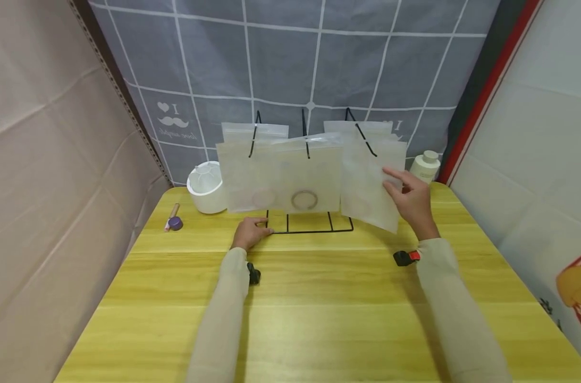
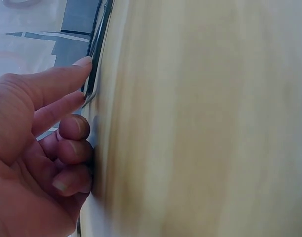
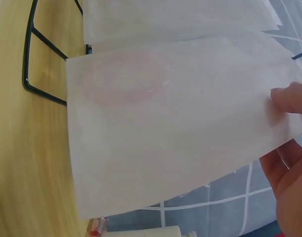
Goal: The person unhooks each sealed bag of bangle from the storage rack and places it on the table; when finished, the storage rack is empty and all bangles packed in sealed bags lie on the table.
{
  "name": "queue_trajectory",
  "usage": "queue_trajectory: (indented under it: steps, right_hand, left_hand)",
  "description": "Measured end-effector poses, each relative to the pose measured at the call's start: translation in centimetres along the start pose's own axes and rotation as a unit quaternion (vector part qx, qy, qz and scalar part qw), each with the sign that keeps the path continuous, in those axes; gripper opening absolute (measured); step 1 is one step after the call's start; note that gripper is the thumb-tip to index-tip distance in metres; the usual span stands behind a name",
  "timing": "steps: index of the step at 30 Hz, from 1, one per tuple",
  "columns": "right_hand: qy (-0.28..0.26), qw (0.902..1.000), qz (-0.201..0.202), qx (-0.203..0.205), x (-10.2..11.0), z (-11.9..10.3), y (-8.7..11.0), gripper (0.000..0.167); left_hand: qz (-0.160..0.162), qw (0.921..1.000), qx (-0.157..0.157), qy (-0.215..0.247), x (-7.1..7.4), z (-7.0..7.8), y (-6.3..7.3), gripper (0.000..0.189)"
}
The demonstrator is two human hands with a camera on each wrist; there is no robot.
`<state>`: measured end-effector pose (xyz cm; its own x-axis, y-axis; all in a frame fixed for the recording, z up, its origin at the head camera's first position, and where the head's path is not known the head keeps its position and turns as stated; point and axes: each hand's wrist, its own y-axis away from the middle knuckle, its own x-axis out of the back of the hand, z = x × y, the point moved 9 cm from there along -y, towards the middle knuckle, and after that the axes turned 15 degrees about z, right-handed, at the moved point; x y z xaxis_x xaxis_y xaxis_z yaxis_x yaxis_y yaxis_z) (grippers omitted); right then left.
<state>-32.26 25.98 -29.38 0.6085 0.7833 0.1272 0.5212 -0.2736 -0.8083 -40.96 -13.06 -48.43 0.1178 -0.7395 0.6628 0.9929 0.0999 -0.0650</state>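
Observation:
A black wire display rack [image 1: 314, 232] stands on the table, with translucent frosted bags hanging from its three hooks. My left hand [image 1: 249, 233] pinches the front left corner of the rack's base wire between thumb and forefinger. In the left wrist view its other fingers [image 2: 74, 153] are curled by the table surface. My right hand [image 1: 413, 201] holds the right edge of the front right bag [image 1: 369, 186], thumb on the front face and fingers behind. Through that bag a faint pink ring shows. The middle bag [image 1: 314, 175] contains a greyish ring; the left bag [image 1: 244, 175] overlaps it.
A white round container [image 1: 209, 199] is left of the rack. Beside it lie a purple cap [image 1: 175, 223] and a small tan stick [image 1: 174, 210]. Back right stands a white bottle [image 1: 425, 166]. A grey checked cloth [image 1: 280, 64] hangs behind.

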Motion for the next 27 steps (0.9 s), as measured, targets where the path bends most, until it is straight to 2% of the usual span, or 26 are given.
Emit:
queue_trajectory:
  steps: [3, 14, 17, 20, 21, 22, 23, 25, 26, 27]
  right_hand:
    - [0.007, 0.9999, -0.009, 0.002, 1.0, -1.6, 0.1, 0.031]
    - [0.011, 0.9987, -0.028, 0.041, 3.9, -4.4, 0.5, 0.035]
    - [-0.001, 0.9972, -0.033, 0.067, 5.2, -5.3, 0.5, 0.037]
    - [-0.042, 0.9951, -0.046, 0.077, 7.2, -5.3, 0.6, 0.039]
    - [-0.069, 0.9938, -0.054, 0.069, 8.1, -4.9, 0.7, 0.038]
    - [-0.098, 0.9919, -0.068, 0.044, 9.0, -4.2, 0.8, 0.037]
    - [-0.104, 0.9910, -0.083, 0.005, 10.0, -3.2, 1.0, 0.036]
    - [-0.087, 0.9850, -0.112, -0.099, 12.3, -0.4, 1.4, 0.036]
    - [-0.057, 0.9775, -0.128, -0.158, 13.4, 1.3, 1.8, 0.036]
    - [-0.026, 0.9639, -0.148, -0.220, 14.5, 3.3, 2.4, 0.037]
  left_hand:
    - [0.000, 1.0000, 0.000, 0.003, 0.0, 0.0, 0.1, 0.049]
    - [-0.003, 0.9999, -0.007, -0.008, 0.0, -0.4, -0.1, 0.048]
    - [-0.002, 0.9999, -0.011, -0.003, 0.0, -0.3, -0.2, 0.048]
    - [-0.001, 0.9999, -0.017, 0.003, 0.0, -0.2, -0.4, 0.049]
    - [-0.001, 0.9999, -0.016, 0.005, 0.0, -0.2, -0.4, 0.049]
    - [-0.002, 0.9998, -0.018, 0.003, -0.1, -0.2, -0.5, 0.049]
    - [-0.004, 0.9998, -0.018, 0.004, -0.1, -0.2, -0.5, 0.049]
    - [-0.006, 0.9999, -0.015, 0.004, -0.1, -0.4, -0.5, 0.049]
    - [-0.009, 0.9999, -0.014, 0.002, -0.1, -0.4, -0.5, 0.049]
    - [-0.011, 0.9999, -0.011, 0.001, -0.1, -0.5, -0.5, 0.049]
